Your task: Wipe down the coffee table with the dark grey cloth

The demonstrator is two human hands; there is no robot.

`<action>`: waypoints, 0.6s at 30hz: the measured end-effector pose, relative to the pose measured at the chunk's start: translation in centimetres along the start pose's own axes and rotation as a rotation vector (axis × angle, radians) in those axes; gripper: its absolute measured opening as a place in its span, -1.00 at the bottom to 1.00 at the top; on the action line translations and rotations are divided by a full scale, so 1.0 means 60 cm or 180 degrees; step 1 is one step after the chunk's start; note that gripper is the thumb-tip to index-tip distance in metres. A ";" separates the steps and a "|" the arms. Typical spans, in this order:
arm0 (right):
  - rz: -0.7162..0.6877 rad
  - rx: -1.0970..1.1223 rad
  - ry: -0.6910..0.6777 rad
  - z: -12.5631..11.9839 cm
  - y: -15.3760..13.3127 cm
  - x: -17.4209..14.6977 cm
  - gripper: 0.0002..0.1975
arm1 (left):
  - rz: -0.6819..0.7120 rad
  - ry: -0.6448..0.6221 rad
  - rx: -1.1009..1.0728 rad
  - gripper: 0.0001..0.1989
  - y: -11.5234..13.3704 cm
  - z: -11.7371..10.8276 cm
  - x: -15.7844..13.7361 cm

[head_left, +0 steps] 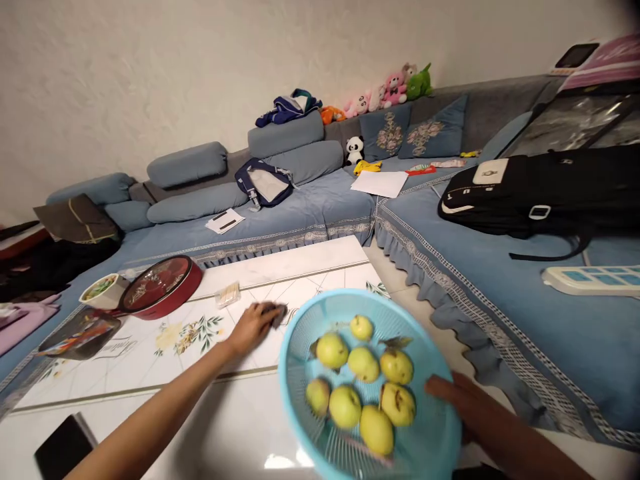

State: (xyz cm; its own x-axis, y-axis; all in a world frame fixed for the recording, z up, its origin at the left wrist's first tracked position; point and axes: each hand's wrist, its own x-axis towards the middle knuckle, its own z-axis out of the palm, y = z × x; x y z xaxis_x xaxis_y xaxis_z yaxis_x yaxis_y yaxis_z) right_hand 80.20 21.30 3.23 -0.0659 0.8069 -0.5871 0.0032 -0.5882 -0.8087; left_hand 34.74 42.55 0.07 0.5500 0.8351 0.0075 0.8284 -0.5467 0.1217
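My right hand (453,400) grips the right rim of a light blue plastic basket (430,340), thumb over the edge and the other fingers mostly hidden. The basket tilts toward me above the near right part of the table. Several yellow-green fruits (363,364) lie in it, some with dried leaves attached. Left of the basket, my left hand (255,328) rests low over the white patterned tabletop (250,400). Its fingers are curled and partly blurred, with a small dark grey thing at their tips that I cannot make out.
On the table's left stand a red lidded pan (163,287), a white bowl (104,292) and a dark tray (80,333). A small clear pack (229,295) lies mid-table, a black notebook (65,448) near left. A blue corner sofa (310,200) surrounds the far and right sides.
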 end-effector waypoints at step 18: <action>-0.0268 0.0996 0.0817 0.086 -0.247 0.313 -0.53 | 0.0752 -0.0045 -0.0454 -0.34 0.174 0.055 -0.222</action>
State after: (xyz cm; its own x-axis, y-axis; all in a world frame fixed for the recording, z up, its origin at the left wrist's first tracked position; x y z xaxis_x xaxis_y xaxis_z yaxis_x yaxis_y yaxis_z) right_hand 73.74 44.88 4.34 0.1982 0.8171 -0.5414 -0.2977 -0.4760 -0.8275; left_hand 36.38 25.50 -2.03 0.7285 0.6840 0.0384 0.6543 -0.7113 0.2569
